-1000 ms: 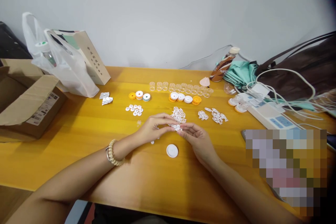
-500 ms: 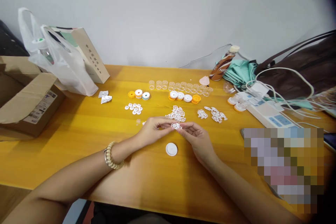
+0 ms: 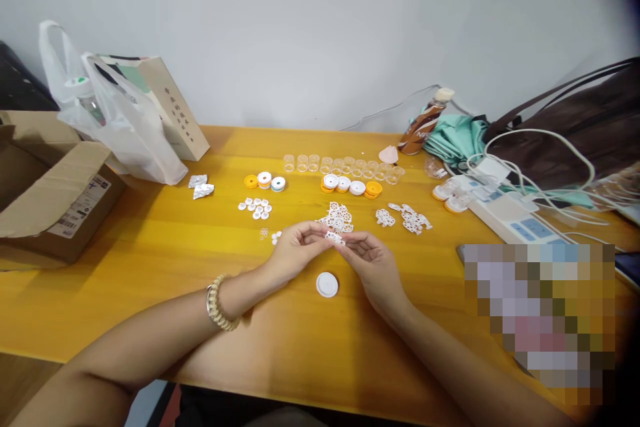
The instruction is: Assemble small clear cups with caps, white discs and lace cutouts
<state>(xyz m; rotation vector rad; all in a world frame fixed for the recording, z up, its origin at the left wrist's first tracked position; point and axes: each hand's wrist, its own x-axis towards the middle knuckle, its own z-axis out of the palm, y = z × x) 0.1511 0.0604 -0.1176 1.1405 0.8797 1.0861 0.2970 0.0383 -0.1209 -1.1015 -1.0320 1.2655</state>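
Between my fingertips is a small white openwork plastic piece [image 3: 335, 238]. My left hand [image 3: 299, 248] pinches its left end, and my right hand [image 3: 373, 268] pinches its right end. Just beyond lies a pile of similar white openwork pieces [image 3: 337, 215]. Below my hands a round white lid [image 3: 327, 285] rests flat on the table. Several small white round caps [image 3: 256, 207] lie left of the pile. Nearer my left hand are tiny clear rings [image 3: 264, 233] and a few small white bits [image 3: 277, 237], partly behind the hand.
Clear small cups [image 3: 345, 166] stand in a row at the back, with orange and white lids [image 3: 343, 184] before them. More openwork pieces [image 3: 415, 220] lie to the right. A cardboard box [image 3: 55, 213] is at left; a power strip [image 3: 520, 220] and a bottle [image 3: 425, 121] are at right.
The held white piece has tilted and turned slightly between my fingers. My left hand and wrist have shifted a little right, showing more of the small white bits beside them.
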